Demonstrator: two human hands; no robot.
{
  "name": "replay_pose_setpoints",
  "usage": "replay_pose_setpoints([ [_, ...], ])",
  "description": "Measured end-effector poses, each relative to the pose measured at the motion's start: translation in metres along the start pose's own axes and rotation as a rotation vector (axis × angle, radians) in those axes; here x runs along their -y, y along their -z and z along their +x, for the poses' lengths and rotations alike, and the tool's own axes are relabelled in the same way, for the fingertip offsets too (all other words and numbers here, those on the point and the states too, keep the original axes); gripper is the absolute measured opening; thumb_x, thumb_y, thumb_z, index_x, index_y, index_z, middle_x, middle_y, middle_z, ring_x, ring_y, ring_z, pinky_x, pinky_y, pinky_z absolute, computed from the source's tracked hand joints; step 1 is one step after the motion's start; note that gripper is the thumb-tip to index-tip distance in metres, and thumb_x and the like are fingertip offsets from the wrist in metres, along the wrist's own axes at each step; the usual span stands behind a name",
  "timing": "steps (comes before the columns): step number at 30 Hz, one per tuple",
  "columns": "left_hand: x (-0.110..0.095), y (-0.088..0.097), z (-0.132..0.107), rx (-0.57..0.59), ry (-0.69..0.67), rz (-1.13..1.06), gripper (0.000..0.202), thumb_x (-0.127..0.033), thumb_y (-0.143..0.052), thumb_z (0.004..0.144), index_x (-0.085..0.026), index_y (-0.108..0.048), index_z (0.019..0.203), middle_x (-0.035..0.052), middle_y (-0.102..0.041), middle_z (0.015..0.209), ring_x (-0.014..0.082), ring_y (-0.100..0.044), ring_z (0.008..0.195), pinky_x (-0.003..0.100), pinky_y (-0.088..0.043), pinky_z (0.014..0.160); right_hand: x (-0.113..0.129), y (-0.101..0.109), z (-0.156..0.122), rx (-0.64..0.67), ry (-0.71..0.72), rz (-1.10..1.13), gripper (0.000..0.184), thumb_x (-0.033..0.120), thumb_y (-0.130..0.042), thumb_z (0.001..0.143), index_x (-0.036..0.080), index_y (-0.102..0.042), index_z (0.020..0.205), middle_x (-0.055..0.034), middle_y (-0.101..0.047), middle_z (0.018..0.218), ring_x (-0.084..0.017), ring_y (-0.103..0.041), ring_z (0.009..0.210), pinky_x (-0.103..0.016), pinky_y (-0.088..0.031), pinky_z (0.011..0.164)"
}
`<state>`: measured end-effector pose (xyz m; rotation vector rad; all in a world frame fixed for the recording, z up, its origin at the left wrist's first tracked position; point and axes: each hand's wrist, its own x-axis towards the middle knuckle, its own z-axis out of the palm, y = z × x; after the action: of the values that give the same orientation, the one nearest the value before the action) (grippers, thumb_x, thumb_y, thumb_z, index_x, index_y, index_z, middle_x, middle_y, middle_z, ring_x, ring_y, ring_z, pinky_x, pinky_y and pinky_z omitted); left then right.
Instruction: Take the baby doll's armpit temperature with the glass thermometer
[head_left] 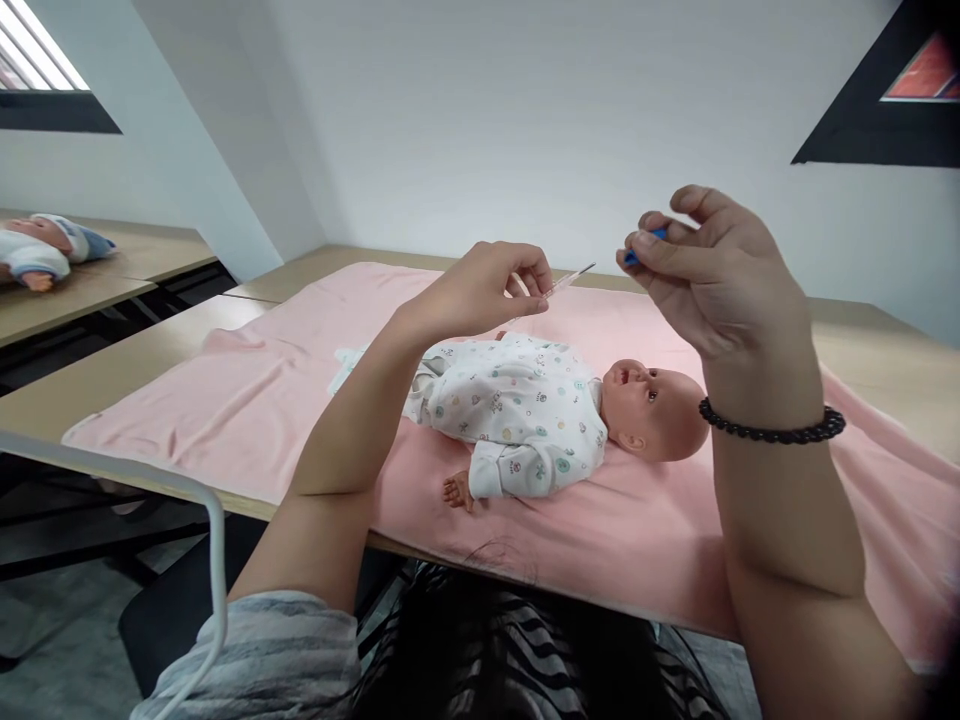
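Note:
My left hand [510, 285] pinches a slender clear glass thermometer [568, 282] between thumb and fingers. Its dark thin tip points up and to the right. Held higher on the right, my right hand [712, 260] grips a small blue cap [645, 247] between thumb and forefinger, with the fingers covering part of it. The cap and the thermometer are apart. Below both hands a baby doll [525, 410] in a white patterned suit lies on its back, head to the right. My left forearm hides part of its legs.
A pink blanket [247, 400] with wrinkles covers most of the wooden table [45, 410]. Another doll [45, 250] lies on a separate table at the far left. A white cable [217, 560] runs past the front left edge. A wall [480, 120] stands behind.

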<state>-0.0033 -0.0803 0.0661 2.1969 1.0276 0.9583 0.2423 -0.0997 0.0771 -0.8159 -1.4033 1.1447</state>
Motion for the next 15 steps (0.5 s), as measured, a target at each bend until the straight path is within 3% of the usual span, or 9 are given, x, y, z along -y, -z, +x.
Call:
replay_pose_setpoints([
  [3,-0.003,-0.001,-0.003,-0.006,0.007,-0.013,0.012,-0.022,-0.082,0.085,-0.020,-0.071,0.089,0.0076,-0.074,0.097,0.0283,-0.072,0.105,0.044,-0.059,0.093,-0.003,-0.005,-0.001,-0.093,0.300,-0.108,0.049,0.033,-0.098,0.070,0.034,-0.052,0.087,-0.0031,-0.063,0.104,-0.027,-0.060,0.105,-0.046,-0.061,0.091],
  [6,-0.007,-0.001,-0.006,-0.012,-0.029,0.027,0.010,-0.023,-0.080,0.088,-0.020,-0.071,0.090,0.0076,-0.074,0.098,0.0265,-0.072,0.101,0.041,-0.060,0.087,-0.006,-0.009,-0.003,-0.091,0.429,-0.205,0.044,0.035,-0.097,0.075,0.032,-0.054,0.081,-0.0036,-0.062,0.100,-0.024,-0.061,0.101,-0.046,-0.060,0.101],
  [11,-0.008,-0.001,-0.007,-0.028,-0.104,0.143,0.006,-0.022,-0.076,0.090,-0.019,-0.071,0.092,0.0060,-0.075,0.097,0.0202,-0.072,0.088,0.033,-0.059,0.074,-0.019,-0.011,0.006,-0.053,0.596,-0.188,0.044,0.036,-0.098,0.074,0.025,-0.056,0.078,-0.0007,-0.059,0.087,-0.018,-0.066,0.089,-0.040,-0.064,0.087],
  [15,-0.006,-0.001,-0.005,-0.050,-0.158,0.174,0.006,-0.020,-0.076,0.089,-0.020,-0.071,0.093,0.0051,-0.076,0.095,0.0168,-0.071,0.082,0.027,-0.058,0.066,-0.027,-0.011,0.014,-0.100,0.680,-0.199,0.044,0.039,-0.097,0.075,0.024,-0.056,0.079,-0.0010,-0.059,0.085,-0.022,-0.069,0.090,-0.045,-0.066,0.083],
])
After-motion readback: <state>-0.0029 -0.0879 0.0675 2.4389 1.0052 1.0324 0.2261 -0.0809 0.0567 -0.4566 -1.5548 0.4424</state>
